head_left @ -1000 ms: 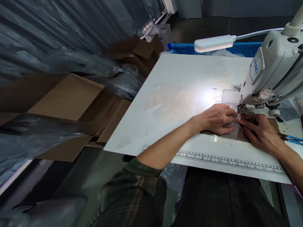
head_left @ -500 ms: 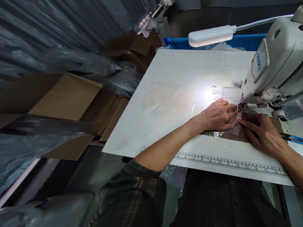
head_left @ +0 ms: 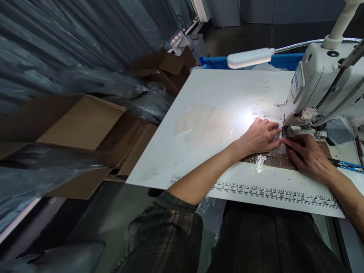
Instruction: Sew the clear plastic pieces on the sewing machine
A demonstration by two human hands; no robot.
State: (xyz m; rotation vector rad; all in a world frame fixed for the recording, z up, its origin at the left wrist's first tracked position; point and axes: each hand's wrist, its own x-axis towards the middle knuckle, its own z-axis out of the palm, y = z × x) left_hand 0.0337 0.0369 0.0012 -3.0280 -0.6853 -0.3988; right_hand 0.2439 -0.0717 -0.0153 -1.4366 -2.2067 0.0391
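Take the presser foot (head_left: 283,132) as the centre of the clock: nearest, at seven o'clock, a printed ruler (head_left: 261,192) runs along the front edge of the white bench (head_left: 170,159). Beyond it, a shiny brown strip (head_left: 265,160) lies across the bench, passing beneath both hands. A pale, see-through piece (head_left: 280,149) rests over that strip at six o'clock, just short of the foot and partly covered by fingers. The left hand (head_left: 260,135), at nine o'clock, lies palm down on it, fingers slightly spread, thumb apart from the forefinger. The right hand (head_left: 305,153), at four o'clock, points its forefinger to the piece's edge; whether thumb and finger pinch it I cannot tell. Blue-handled snips (head_left: 349,165) lie farther out at four. The piece looks light, limp and probably slippery, apt to pucker or drift if dragged; it seems best held by flat pressure on its body and a light touch at the edge, close to but clear of the foot. Beyond, the machine head (head_left: 315,81) rises at one o'clock, and a lamp (head_left: 250,58) hangs at eleven.
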